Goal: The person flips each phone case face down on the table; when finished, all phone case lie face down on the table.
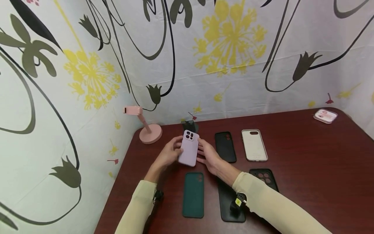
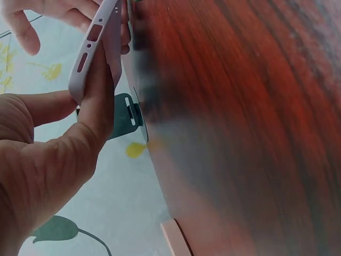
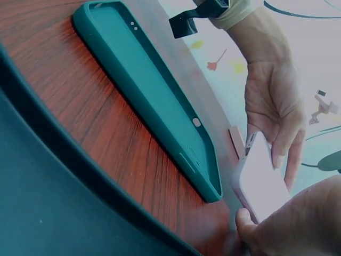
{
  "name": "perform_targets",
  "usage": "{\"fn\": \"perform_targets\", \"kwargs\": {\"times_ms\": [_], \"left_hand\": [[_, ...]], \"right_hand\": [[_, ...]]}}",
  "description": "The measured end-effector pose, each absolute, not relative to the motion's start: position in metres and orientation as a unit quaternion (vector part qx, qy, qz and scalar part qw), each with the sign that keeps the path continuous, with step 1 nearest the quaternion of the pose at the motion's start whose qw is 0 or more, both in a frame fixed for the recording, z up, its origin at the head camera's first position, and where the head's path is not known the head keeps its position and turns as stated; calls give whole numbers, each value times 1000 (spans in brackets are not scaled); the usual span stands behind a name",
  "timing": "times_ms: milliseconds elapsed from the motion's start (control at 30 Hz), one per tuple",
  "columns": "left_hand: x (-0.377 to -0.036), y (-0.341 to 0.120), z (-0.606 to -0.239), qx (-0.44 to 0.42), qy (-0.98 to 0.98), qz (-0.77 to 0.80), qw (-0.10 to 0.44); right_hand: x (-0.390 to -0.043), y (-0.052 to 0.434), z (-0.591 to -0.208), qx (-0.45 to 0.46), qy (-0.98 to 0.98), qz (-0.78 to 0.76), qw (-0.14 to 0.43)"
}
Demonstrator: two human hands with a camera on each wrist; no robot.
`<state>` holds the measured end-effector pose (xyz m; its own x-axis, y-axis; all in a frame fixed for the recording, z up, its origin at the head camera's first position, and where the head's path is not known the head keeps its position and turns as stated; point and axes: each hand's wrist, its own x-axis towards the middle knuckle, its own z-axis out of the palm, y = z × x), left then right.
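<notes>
A lavender phone case [image 1: 189, 149] is held up over the table's far left part, camera cutouts at its top. My left hand [image 1: 169, 152] pinches its left edge; the left wrist view shows port cutouts along the case's rim [image 2: 85, 58]. My right hand [image 1: 209, 155] holds the opposite edge, its thumb against the rim in the right wrist view; some of its fingers are hidden there. Below the hands lies a green phone case [image 1: 193, 195], hollow side up. A black case [image 1: 225, 146] and a white case [image 1: 254, 145] lie to the right.
A pink phone stand [image 1: 150, 133] stands at the back left, a dark stand [image 1: 190, 125] behind the lavender case. Under the right forearm lie a long black case [image 1: 230, 204] and another black case [image 1: 264, 177]. A small clear-and-pink box [image 1: 325, 116] sits far right. Patterned cloth [image 1: 187, 65] hangs behind.
</notes>
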<state>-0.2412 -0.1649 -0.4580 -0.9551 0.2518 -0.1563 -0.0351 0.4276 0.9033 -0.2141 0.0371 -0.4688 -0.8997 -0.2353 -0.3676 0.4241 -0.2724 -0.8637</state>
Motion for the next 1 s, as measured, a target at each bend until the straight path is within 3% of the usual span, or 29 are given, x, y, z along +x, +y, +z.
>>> {"fn": "perform_targets", "kwargs": {"times_ms": [867,1000], "left_hand": [[-238,-157,-459,29,905,414,88],[-241,-155,-460,44,907,405,104]], "right_hand": [[-217,44,-470,104,557,-801,192],[-218,42,-470,103,587,-780,193]]}}
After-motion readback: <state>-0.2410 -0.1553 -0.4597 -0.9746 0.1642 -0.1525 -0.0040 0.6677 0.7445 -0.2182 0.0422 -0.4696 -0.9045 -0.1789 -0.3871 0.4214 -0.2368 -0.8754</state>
